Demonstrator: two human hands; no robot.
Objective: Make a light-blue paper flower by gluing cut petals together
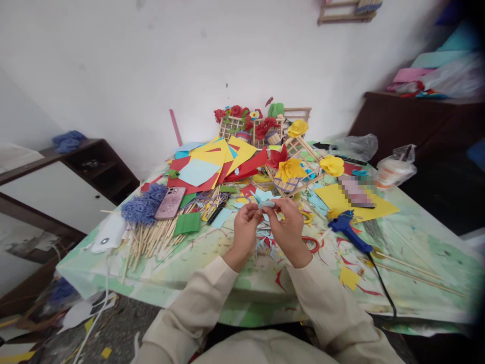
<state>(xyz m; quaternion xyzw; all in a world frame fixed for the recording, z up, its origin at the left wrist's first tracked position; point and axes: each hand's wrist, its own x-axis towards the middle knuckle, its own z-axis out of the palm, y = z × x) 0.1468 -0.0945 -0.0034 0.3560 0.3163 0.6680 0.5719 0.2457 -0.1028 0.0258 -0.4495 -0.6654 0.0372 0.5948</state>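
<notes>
My left hand (pixel 245 227) and my right hand (pixel 288 227) are raised together over the table's middle, fingers curled. Both pinch a small light-blue paper flower (pixel 264 198) between their fingertips. Coloured paper scraps (pixel 265 245) lie on the table right beneath my hands. Red-handled scissors (pixel 312 244) rest just to the right of my right wrist.
A blue glue gun (pixel 350 230) with a black cord lies right of my hands. Wooden sticks (pixel 151 240), blue yarn (pixel 143 206) and a pink phone (pixel 170 202) lie left. Stacked coloured paper sheets (pixel 212 164), yellow paper flowers (pixel 291 169) and stick frames fill the back. A dark shelf (pixel 94 162) stands left.
</notes>
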